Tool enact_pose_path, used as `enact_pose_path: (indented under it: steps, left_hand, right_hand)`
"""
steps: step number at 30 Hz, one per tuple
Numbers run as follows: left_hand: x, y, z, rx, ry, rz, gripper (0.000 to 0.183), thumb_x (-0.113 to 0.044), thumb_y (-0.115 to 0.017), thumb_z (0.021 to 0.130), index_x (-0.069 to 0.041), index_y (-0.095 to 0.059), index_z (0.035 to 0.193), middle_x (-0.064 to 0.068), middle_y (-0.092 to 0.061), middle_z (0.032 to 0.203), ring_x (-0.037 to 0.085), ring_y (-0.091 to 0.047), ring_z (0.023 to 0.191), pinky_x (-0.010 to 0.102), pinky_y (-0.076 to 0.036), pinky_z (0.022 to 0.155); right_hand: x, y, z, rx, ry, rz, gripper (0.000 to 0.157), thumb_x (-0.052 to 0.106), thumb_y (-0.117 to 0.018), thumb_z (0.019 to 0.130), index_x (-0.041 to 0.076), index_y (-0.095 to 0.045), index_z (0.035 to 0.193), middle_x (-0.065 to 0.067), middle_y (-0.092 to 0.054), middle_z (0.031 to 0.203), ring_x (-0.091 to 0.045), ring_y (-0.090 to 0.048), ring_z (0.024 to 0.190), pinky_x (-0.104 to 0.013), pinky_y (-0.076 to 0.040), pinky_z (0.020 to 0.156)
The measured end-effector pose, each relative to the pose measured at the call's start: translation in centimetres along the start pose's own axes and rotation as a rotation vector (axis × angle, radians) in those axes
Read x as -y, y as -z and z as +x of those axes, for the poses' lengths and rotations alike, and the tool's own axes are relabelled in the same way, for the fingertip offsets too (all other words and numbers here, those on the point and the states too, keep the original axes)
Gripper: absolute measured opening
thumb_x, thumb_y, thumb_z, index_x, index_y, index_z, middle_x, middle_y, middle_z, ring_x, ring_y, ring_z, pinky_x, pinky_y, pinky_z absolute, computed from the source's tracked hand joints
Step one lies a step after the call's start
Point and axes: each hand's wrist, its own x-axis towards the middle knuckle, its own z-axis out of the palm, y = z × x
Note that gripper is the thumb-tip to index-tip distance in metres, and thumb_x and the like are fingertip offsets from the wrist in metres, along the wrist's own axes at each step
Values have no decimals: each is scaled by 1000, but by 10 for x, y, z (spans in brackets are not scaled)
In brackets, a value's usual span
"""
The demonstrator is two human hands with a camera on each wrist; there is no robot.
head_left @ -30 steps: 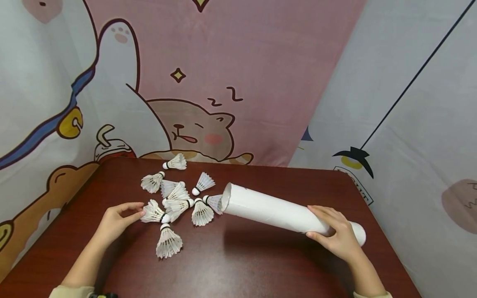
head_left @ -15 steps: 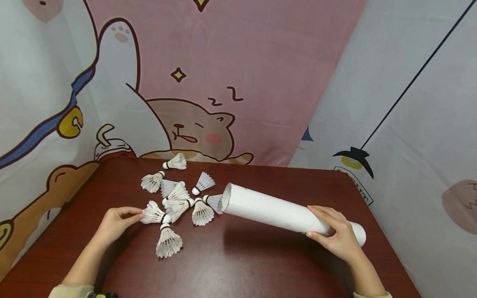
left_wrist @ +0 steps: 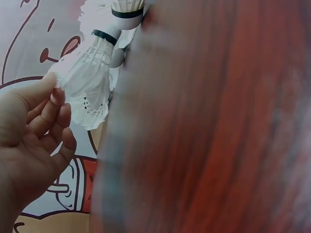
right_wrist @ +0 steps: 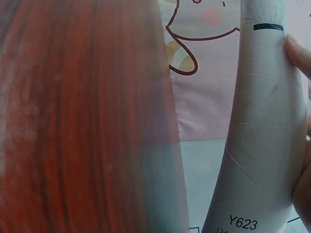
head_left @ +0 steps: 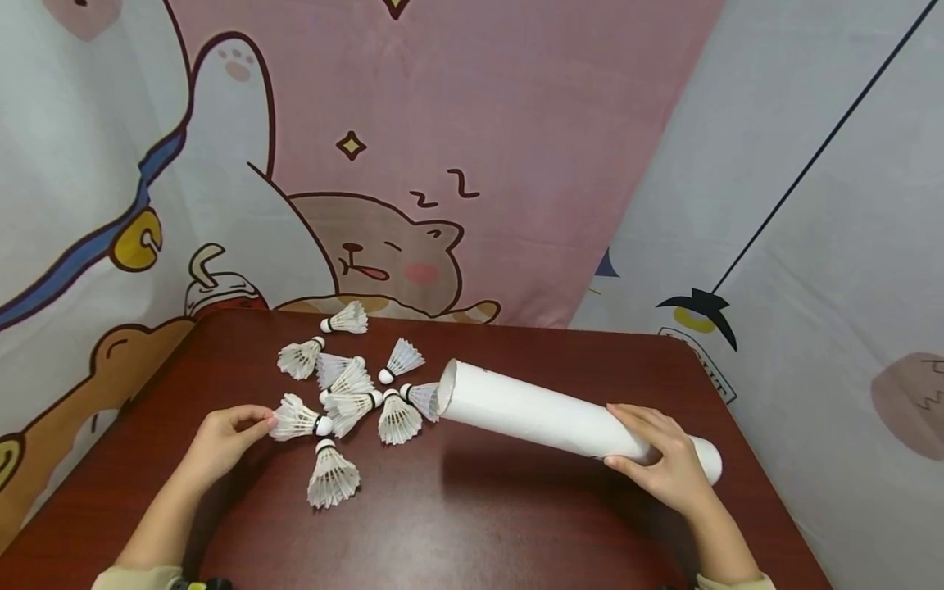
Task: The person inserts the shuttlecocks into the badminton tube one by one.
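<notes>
At the left of the head view, my left hand (head_left: 227, 447) pinches the feather skirt of a white shuttlecock (head_left: 297, 418) between thumb and index finger. Its cork, ringed by a dark band, points right. The left wrist view shows the same shuttlecock (left_wrist: 86, 80) at the fingertips. On the right, my right hand (head_left: 664, 459) grips a long white tube (head_left: 531, 410) near its far right end. The tube's open mouth faces left, raised over the table, close to another shuttlecock (head_left: 423, 400). In the right wrist view the tube (right_wrist: 262, 126) bears the print "Y623".
Several more shuttlecocks lie loose on the dark red table (head_left: 501, 524), one nearest the front (head_left: 333, 478) and one near the back edge (head_left: 347, 318). A cloth with cartoon animals (head_left: 398, 254) hangs behind the table.
My left hand has drawn the pinched shuttlecock slightly left, away from the one beside it. The right hand and the tube stay in place.
</notes>
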Motion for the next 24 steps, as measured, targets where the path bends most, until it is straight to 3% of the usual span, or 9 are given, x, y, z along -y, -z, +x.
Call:
enact_pose_path:
  steps: [10, 18, 24]
  left_hand:
    - [-21, 3, 2, -105, 11, -45, 6, -5, -73, 84, 0, -70, 87, 0, -67, 79, 0, -53, 75, 13, -39, 65]
    - [-52, -5, 9, -182, -52, -127, 6, 2, -72, 82, 0, -69, 87, -6, -65, 76, 5, -52, 68, 18, -41, 58]
    - [-80, -10, 15, -210, -52, -198, 7, 8, -70, 82, 3, -68, 87, -2, -63, 75, 4, -51, 68, 17, -42, 58]
  right_hand:
    - [1, -1, 3, 2, 8, 9, 71, 16, -90, 59, 7, -64, 124, -8, -63, 120, -13, -54, 109, -23, -31, 92]
    - [0, -3, 1, -1, 18, 3, 70, 18, -90, 59, 6, -65, 124, -8, -63, 120, -14, -54, 109, -22, -31, 92]
    - [-1, -2, 1, -5, 23, 5, 70, 18, -90, 59, 6, -65, 123, -8, -63, 119, -13, -54, 109, -22, -31, 92]
